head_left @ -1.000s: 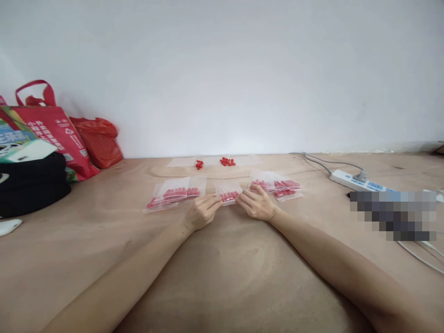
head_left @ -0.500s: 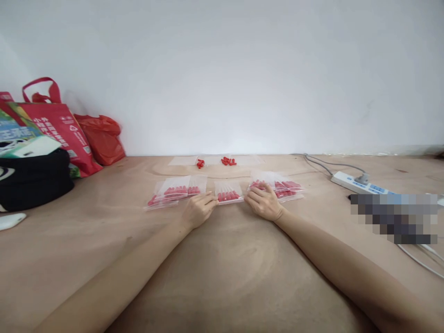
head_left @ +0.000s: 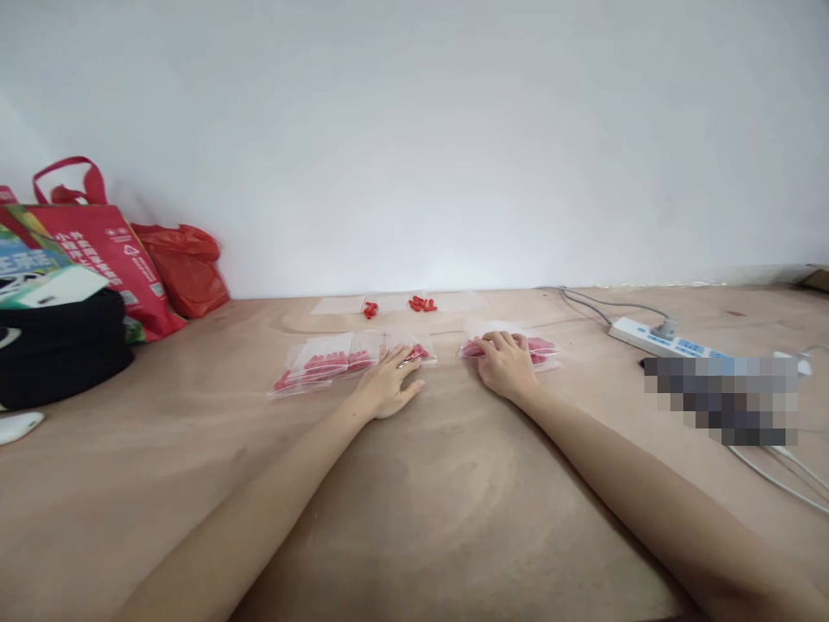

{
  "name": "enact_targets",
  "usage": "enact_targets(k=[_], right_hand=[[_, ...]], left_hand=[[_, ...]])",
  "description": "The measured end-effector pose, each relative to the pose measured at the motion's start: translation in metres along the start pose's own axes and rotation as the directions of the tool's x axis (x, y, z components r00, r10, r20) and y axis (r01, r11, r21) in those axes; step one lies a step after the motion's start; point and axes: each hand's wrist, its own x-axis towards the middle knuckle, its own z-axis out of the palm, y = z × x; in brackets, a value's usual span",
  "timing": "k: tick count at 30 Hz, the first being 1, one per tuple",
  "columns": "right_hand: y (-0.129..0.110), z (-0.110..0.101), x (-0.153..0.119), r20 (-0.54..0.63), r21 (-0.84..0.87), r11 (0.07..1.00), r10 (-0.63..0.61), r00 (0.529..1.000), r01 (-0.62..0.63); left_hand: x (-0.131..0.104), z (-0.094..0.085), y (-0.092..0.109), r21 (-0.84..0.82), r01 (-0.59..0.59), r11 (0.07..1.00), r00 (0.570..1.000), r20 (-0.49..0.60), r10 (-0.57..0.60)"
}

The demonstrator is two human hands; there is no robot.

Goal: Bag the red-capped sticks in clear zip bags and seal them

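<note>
Clear bags with red pieces (head_left: 327, 358) overlap in a row left of the middle. My left hand (head_left: 389, 386) lies with spread fingers on the row's right end, over a bag (head_left: 422, 347) whose red pieces show past the fingertips. On the right, my right hand (head_left: 507, 363) rests over another group of bags with red pieces (head_left: 542, 347); its fingers are bent on top of them and fairly close together, with nothing visibly gripped. Farther back lie two small heaps of loose red pieces (head_left: 423, 304) on flat clear bags (head_left: 463, 301).
A white power strip (head_left: 670, 344) with grey and white cables lies at the right, beside a pixelated dark object (head_left: 718, 402). Red bags (head_left: 187, 268), a black cloth item (head_left: 71, 350) and a white object (head_left: 19, 427) stand or lie at the left.
The middle bag has moved left against the left row. My left hand has spread its fingers over it. My right hand has shifted slightly right on its bags.
</note>
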Motion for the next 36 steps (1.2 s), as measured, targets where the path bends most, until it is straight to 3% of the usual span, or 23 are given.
enact_targets(k=[4,7,12,18,23,27,36], right_hand=[[0.003,0.004,0.0,-0.029,-0.024,0.998,0.054,0.998,-0.055],[0.005,0.006,0.0,-0.093,0.025,0.999,0.047,0.995,-0.045],[0.005,0.009,0.001,-0.128,0.285,0.958,0.019,0.992,0.019],[-0.02,-0.009,-0.013,-0.195,0.576,0.812,0.032,0.98,0.088],[-0.048,-0.036,-0.027,-0.174,0.637,0.762,-0.003,0.985,0.115],[-0.054,-0.043,-0.029,-0.19,0.631,0.766,-0.001,0.982,0.123],[-0.049,-0.034,-0.026,-0.147,0.634,0.765,-0.023,0.989,0.112]], left_hand=[[0.0,0.001,-0.001,-0.007,0.034,0.999,0.999,-0.034,-0.034],[-0.004,0.003,0.001,-0.004,0.042,0.999,0.991,-0.13,-0.043],[-0.008,0.002,0.003,-0.016,-0.111,0.994,0.954,-0.283,0.102],[-0.012,-0.002,0.02,0.016,-0.351,0.936,0.87,-0.365,0.333],[-0.016,-0.003,0.044,0.11,-0.441,0.891,0.78,-0.443,0.441],[-0.019,-0.003,0.051,0.209,-0.479,0.853,0.699,-0.497,0.514],[-0.017,-0.006,0.057,0.306,-0.465,0.831,0.762,-0.34,0.551]])
